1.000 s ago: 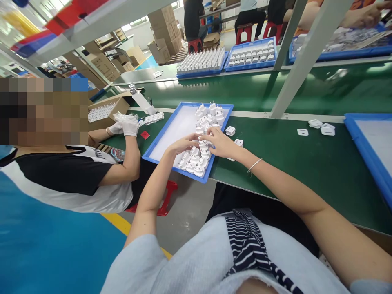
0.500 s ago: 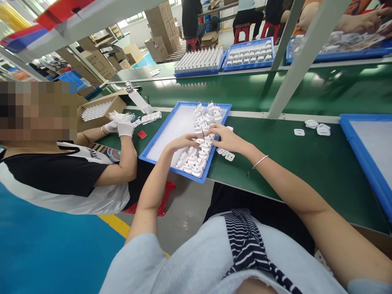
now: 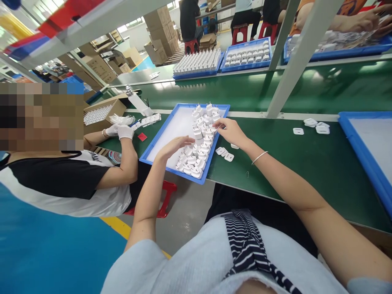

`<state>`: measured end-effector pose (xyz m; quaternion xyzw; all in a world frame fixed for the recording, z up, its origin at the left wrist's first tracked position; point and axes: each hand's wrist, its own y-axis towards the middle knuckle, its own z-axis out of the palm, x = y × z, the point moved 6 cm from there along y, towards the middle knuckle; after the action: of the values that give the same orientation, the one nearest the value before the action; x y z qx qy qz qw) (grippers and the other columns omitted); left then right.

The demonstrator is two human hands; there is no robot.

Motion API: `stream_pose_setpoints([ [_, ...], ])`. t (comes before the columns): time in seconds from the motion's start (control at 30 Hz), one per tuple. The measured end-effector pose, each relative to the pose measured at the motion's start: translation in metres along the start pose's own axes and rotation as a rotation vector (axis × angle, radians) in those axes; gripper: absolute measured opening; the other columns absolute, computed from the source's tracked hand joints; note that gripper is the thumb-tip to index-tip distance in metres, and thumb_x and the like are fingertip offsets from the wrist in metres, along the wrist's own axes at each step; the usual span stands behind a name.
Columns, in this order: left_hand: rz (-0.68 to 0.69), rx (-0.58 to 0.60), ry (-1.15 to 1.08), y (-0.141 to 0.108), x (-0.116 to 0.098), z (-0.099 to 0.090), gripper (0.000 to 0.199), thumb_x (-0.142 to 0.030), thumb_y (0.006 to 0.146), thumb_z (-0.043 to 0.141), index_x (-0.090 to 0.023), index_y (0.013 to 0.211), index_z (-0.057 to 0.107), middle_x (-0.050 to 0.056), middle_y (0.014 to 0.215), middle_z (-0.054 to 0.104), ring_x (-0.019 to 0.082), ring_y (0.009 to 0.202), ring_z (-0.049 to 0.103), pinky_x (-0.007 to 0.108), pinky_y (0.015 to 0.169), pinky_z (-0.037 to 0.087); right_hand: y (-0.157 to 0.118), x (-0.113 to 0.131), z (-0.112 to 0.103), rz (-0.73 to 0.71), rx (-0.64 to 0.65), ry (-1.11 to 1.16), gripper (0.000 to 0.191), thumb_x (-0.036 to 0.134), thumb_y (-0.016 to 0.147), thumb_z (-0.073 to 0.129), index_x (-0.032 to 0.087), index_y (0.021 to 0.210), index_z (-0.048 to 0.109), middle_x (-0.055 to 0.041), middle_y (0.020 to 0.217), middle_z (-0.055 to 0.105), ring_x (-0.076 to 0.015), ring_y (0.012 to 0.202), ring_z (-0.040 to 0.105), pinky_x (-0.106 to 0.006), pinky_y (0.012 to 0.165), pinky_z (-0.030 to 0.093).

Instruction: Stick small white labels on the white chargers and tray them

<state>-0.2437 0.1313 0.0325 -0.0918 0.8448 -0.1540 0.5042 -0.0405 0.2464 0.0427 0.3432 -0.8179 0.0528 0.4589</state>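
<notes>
A blue-rimmed tray (image 3: pixel 159 132) with a white lining lies slanted on the bench. Its right half carries many white plug adapters (image 3: pixel 200 157), most with their pins up. My left hand (image 3: pixel 176 146) hovers over the tray just left of the adapters, fingers stretched out and holding nothing. At the tray's right edge is my right hand (image 3: pixel 231 131), its thumb and fingers curled together against the upper adapters; what sits between the fingertips is hidden. Several flat white pieces (image 3: pixel 225 154) lie on the bench just below my right hand.
More white pieces (image 3: pixel 317 126) and another blue tray (image 3: pixel 364 147) are to the right. A post (image 3: pixel 301 61) rises behind the bench. On the left a co-worker's gloved hands (image 3: pixel 124 131) work near a carton (image 3: pixel 114 110). Filled trays (image 3: pixel 246 57) stand on the far bench.
My left hand has drawn back to the left, off the adapters. My right hand has shifted slightly up and right, its fingers closing from a spread pose.
</notes>
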Motion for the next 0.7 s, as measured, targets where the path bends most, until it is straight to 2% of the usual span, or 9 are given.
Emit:
stream_pose_setpoints([
  [0.03,0.011,-0.022,0.001,-0.002,0.001,-0.001,0.057,-0.061,0.094,0.042,-0.022,0.125,0.07,0.008,0.141,0.063,0.026,0.126,0.057,0.034,0.102,0.042,0.002,-0.002,-0.001,0.021,-0.015,-0.021,0.039,0.003,0.08,0.046,0.012,0.109,0.071,-0.0103,0.113,0.072,-0.0193,0.1,0.065,-0.03,0.091,0.049],
  [0.1,0.028,-0.019,0.009,-0.003,0.002,-0.002,0.054,-0.06,0.094,0.044,-0.022,0.117,0.074,0.007,0.135,0.067,0.025,0.124,0.058,0.034,0.104,0.041,0.005,-0.005,0.0,0.065,-0.018,-0.068,0.04,0.006,0.081,0.05,0.012,0.116,0.07,-0.0123,0.119,0.07,-0.0203,0.1,0.065,-0.031,0.092,0.049],
  [0.23,0.043,0.035,0.023,0.003,0.004,0.001,0.05,-0.056,0.094,0.047,-0.018,0.091,0.079,0.007,0.106,0.076,0.022,0.101,0.063,0.03,0.086,0.044,0.007,-0.006,0.013,0.13,0.05,-0.176,0.038,0.023,0.083,0.066,0.015,0.12,0.07,-0.0122,0.115,0.072,-0.024,0.098,0.067,-0.034,0.088,0.051],
  [0.33,0.027,0.071,-0.006,0.009,0.005,0.006,0.05,-0.056,0.091,0.051,-0.015,0.083,0.079,0.009,0.094,0.076,0.021,0.088,0.062,0.028,0.07,0.043,0.009,0.0,0.023,0.139,0.071,-0.283,0.031,0.028,0.086,0.067,0.016,0.113,0.074,-0.0127,0.112,0.074,-0.0289,0.105,0.067,-0.037,0.09,0.05],
  [0.43,0.018,0.089,-0.1,0.014,0.007,0.011,0.053,-0.061,0.087,0.055,-0.014,0.089,0.078,0.012,0.094,0.075,0.023,0.086,0.065,0.029,0.069,0.045,0.018,0.008,0.029,0.128,0.086,-0.379,0.023,0.023,0.089,0.06,0.013,0.101,0.077,-0.0165,0.109,0.075,-0.0321,0.107,0.067,-0.039,0.091,0.049],
  [0.5,0.034,0.037,-0.193,0.017,0.01,0.01,0.056,-0.065,0.085,0.052,-0.015,0.093,0.075,0.013,0.101,0.075,0.026,0.096,0.068,0.032,0.077,0.049,0.027,0.016,0.033,0.101,0.111,-0.416,0.024,0.023,0.09,0.058,0.011,0.099,0.078,-0.018,0.108,0.075,-0.0323,0.108,0.067,-0.038,0.091,0.05],
  [0.57,0.056,-0.074,-0.277,0.02,0.017,0.005,0.057,-0.067,0.084,0.048,-0.016,0.096,0.071,0.014,0.11,0.073,0.028,0.105,0.069,0.035,0.086,0.051,0.036,0.026,0.038,0.062,0.158,-0.431,0.026,0.023,0.09,0.059,0.011,0.101,0.079,-0.0174,0.109,0.076,-0.031,0.109,0.067,-0.036,0.09,0.05],
  [0.7,0.092,-0.318,-0.338,0.024,0.037,-0.011,0.052,-0.06,0.085,0.045,-0.015,0.103,0.063,0.017,0.119,0.067,0.03,0.115,0.066,0.04,0.097,0.049,0.042,0.047,0.056,0.0,0.357,-0.424,0.021,0.024,0.081,0.07,0.012,0.094,0.081,-0.0143,0.096,0.078,-0.0269,0.093,0.071,-0.031,0.076,0.051],
])
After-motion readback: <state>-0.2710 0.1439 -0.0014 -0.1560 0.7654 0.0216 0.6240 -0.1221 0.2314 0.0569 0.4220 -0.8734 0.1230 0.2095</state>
